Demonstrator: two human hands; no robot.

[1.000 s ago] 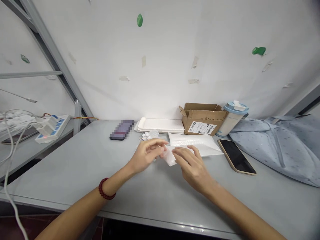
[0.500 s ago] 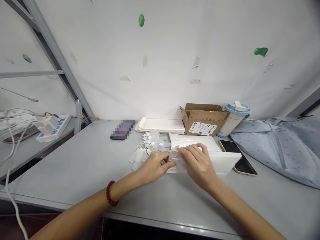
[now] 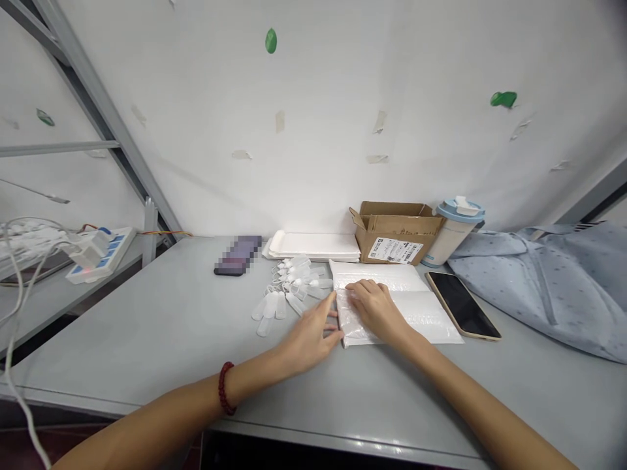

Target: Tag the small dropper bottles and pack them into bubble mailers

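Observation:
A white bubble mailer (image 3: 421, 320) lies flat on the grey table, its shiny clear-looking flap end (image 3: 350, 320) facing left. My right hand (image 3: 379, 310) rests on top near that end, fingers bent and fingertips pressing on the surface, not wrapped round it. Along the left edge of the mailer is my left hand (image 3: 311, 333), open, with thumb and fingers apart and touching or almost touching the edge. Another white bubble mailer (image 3: 377, 275) lies just behind, partly covered. Several clear, tag-shaped plastic pieces with white cords (image 3: 294, 281) are heaped left of the mailers.
At the back are a stack of white mailers (image 3: 316, 245), an open cardboard box (image 3: 399, 238) and a blue-lidded tumbler (image 3: 453, 232). A phone (image 3: 463, 305) and blue fabric (image 3: 533, 281) lie right, another phone (image 3: 239, 254) left. A power strip (image 3: 102, 254) with cables stands far left.
The raised mailer has been lowered flat onto the table. My left hand has let go of its flap end and opened; my right hand has settled onto it.

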